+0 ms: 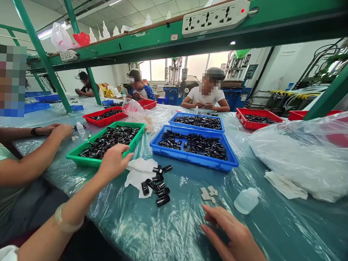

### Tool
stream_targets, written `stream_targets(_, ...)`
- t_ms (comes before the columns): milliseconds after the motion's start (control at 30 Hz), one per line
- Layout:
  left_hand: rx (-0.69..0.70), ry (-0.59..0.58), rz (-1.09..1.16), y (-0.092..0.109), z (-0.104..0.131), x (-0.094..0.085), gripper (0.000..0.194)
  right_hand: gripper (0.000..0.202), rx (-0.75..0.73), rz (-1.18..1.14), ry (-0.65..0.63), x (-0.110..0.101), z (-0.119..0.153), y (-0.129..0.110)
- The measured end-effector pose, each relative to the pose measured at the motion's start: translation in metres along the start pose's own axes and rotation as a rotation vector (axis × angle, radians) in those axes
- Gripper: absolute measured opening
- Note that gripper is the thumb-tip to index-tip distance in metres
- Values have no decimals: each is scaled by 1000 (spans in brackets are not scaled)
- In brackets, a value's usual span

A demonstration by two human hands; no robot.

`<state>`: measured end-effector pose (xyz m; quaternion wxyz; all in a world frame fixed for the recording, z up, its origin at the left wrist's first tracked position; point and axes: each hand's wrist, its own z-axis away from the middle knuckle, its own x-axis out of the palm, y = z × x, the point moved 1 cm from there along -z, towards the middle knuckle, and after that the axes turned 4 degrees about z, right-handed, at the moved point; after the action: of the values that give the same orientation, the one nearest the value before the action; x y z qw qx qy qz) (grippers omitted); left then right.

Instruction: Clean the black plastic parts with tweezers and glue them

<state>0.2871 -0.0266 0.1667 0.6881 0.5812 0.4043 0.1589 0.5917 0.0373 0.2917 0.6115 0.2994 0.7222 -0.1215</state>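
Note:
My left hand (113, 162) is over the near right edge of a green tray (139, 133), its fingers and thumb apart with nothing visible between them. Small glossy black plastic parts (113, 139) are heaped in that tray. To the right of this hand, several loose black parts (158, 185) lie partly on a crumpled white sheet (140, 168) and partly on the table. My right hand (229, 235) hovers low at the front right, thumb and fingers spread, holding nothing. Just beyond its fingertips lie small pale pads (208, 194) and a translucent squeeze bottle (246, 200).
Two blue trays (194, 159) of black parts stand ahead, with red trays (256, 124) farther off. A large plastic bag (300, 151) fills the right side. A co-worker's hands (58, 131) are at the left. A green shelf beam (149, 39) crosses overhead.

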Motion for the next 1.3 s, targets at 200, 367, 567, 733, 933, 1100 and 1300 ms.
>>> stream_targets(200,292,-683,-54,44,87,45,37,32,68,-87,-68,0,1,1)
stream_targets(367,334,-672,-258,45,95,76,59,34,132,-168,-149,-2,2,-2)
stream_targets(567,388,-777,-141,61,96,68,48,36,192,-278,-214,0,0,-4)
stream_targets(733,523,-933,84,97,96,61,37,45,320,-377,-334,-9,-1,-8)
stream_targets(933,403,-1053,331,122,79,77,35,72,570,-534,-432,-15,-5,0)
stream_targets(1100,41,-1073,760,121,75,95,44,76,698,-691,-498,-16,-7,2)
stream_targets(1300,-156,-1091,1011,116,80,108,44,62,698,-740,-601,-16,-9,-7)
